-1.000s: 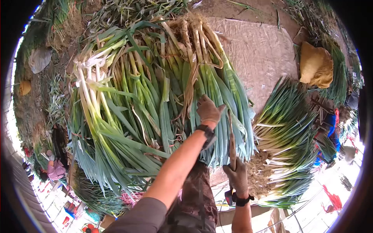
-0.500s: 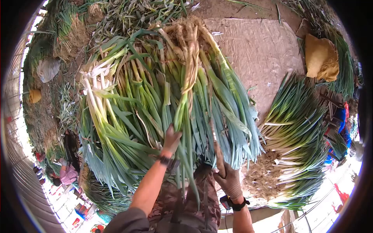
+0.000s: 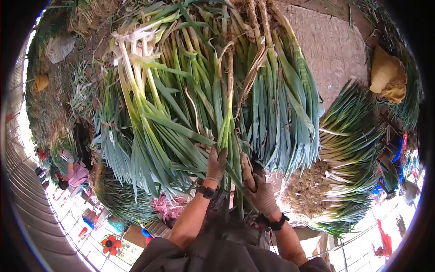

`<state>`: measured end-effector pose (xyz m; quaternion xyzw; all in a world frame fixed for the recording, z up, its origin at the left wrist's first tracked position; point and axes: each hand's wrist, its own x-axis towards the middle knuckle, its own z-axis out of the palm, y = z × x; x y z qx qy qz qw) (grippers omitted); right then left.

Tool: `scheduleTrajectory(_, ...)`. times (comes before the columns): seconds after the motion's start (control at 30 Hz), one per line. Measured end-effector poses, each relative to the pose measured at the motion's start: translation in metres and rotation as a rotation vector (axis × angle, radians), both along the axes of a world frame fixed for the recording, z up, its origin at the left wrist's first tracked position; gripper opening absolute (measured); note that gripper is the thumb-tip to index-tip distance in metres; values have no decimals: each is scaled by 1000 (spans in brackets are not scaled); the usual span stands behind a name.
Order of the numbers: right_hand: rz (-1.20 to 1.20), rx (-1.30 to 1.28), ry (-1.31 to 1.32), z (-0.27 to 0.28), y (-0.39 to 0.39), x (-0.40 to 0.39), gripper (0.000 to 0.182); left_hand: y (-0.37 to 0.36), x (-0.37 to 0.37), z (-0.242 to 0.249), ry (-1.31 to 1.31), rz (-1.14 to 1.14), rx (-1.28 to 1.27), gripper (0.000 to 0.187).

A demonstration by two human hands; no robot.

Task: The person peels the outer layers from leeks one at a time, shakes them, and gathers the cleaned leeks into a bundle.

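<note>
My left hand (image 3: 216, 165), in a knit glove, is closed around the green leaves of a scallion (image 3: 228, 120). Its pale stem points away from me over a broad heap of large scallions (image 3: 176, 104). Dry brown leaves (image 3: 253, 68) hang just right of that stem. My right hand (image 3: 262, 195), also gloved, grips a stick-like tool (image 3: 247, 171) with a brown handle, close beside the leaf ends. The tool's far end is hard to make out among the leaves.
Another scallion stack (image 3: 349, 149) lies to the right, roots toward the middle. Beyond it are a tan sack (image 3: 388, 75) and a brown sheet (image 3: 317, 41) on the ground. A person in pink (image 3: 78, 174) is at far left, near more scallions (image 3: 122, 199).
My view has tipped, so the heap sits higher. The scallion has come lower and nearer me; the dry leaves along it now hang to its right. My hands are closer together.
</note>
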<state>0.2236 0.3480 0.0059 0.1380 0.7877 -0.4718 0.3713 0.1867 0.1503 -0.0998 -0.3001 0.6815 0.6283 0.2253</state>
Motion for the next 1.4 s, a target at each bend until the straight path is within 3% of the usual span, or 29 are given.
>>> scheduleTrajectory(0.17, 14, 85, -44, -7, -20, -33, 38, -11, 9, -17, -76, -2, -11, 34)
scheduleTrajectory(0.27, -18, 83, -37, -26, -29, -36, 36, -13, 7, -17, 14, -46, -66, 34)
scheduleTrajectory(0.4, 20, 126, -41, -15, -34, -34, 35, -13, 5, -19, -48, -84, -170, 29)
scheduleTrajectory(0.6, 16, 156, -28, -19, -43, -29, 36, -13, 11, -24, -14, -37, -128, 26)
scheduleTrajectory(0.67, 56, 130, 107, -33, -42, -37, 36, -15, 10, -24, -9, -30, -122, 27)
scheduleTrajectory(0.83, -31, 169, 80, -69, -47, -57, 34, -16, 10, -29, 65, -26, -190, 34)
scheduleTrajectory(0.93, 4, 209, 120, -86, -49, -70, 34, -18, 2, -14, -98, -3, -110, 39)
scheduleTrajectory(1.4, 67, 352, 137, -145, -54, -134, 31, -15, 2, -13, 98, 8, -197, 36)
